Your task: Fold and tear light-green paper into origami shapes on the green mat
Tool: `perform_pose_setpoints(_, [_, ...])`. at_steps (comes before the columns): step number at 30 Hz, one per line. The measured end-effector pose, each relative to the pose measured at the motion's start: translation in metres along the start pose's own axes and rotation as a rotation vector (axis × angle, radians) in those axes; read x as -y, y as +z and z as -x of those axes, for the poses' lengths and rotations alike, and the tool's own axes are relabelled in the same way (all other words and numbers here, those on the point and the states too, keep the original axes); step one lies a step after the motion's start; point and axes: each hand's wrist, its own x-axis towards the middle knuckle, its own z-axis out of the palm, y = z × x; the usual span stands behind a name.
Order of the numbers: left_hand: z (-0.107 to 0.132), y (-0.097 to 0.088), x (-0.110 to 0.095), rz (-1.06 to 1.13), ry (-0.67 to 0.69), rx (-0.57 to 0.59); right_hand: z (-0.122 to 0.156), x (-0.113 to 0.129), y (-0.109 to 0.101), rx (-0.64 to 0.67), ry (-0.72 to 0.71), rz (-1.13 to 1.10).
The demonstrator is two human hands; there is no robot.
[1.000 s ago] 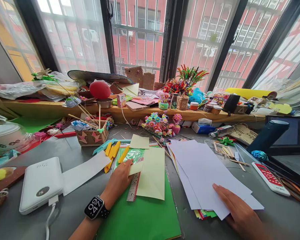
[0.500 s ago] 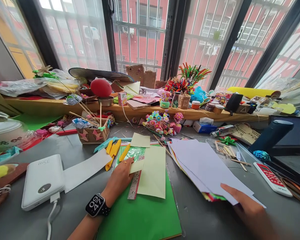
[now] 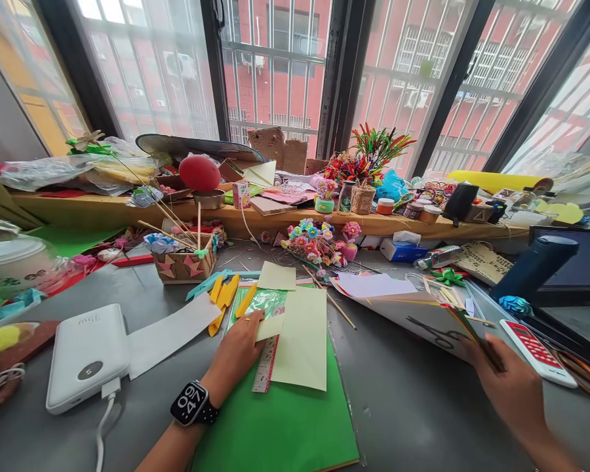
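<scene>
My left hand [image 3: 236, 351], with a black smartwatch [image 3: 193, 404] on its wrist, rests on the green sheet [image 3: 285, 426] and pinches a small pale yellow slip [image 3: 269, 326]. The slip lies over a ruler [image 3: 264, 364] beside a larger pale yellow sheet [image 3: 299, 341]. My right hand [image 3: 514, 387] grips the near edge of a stack of white and coloured paper [image 3: 413, 314] and tilts it up off the grey table [image 3: 413, 419]. A shadow of scissors shows through the stack's underside.
A white power bank [image 3: 86, 357] with a cable lies at the left, a white paper strip [image 3: 170, 333] beside it. Yellow strips [image 3: 223, 295], a small basket [image 3: 181, 265], paper flowers [image 3: 314, 242], a dark bottle [image 3: 531, 265], a tablet [image 3: 577, 265] and a red calculator [image 3: 533, 351] crowd the table.
My right hand has taken hold of the paper stack and lifted its near edge, swinging it up and to the right off the table. My left hand has stayed put.
</scene>
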Motion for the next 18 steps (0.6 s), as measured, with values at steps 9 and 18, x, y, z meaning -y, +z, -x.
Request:
perform_pose_setpoints(9, [0.001, -0.001, 0.001, 0.072, -0.006, -0.007, 0.046, 0.017, 0.01, 0.124, -0.166, -0.038])
perform_pose_setpoints(18, [-0.003, -0.03, -0.008, 0.823, -0.343, 0.0, 0.054, 0.019, -0.021, 0.244, -0.256, -0.17])
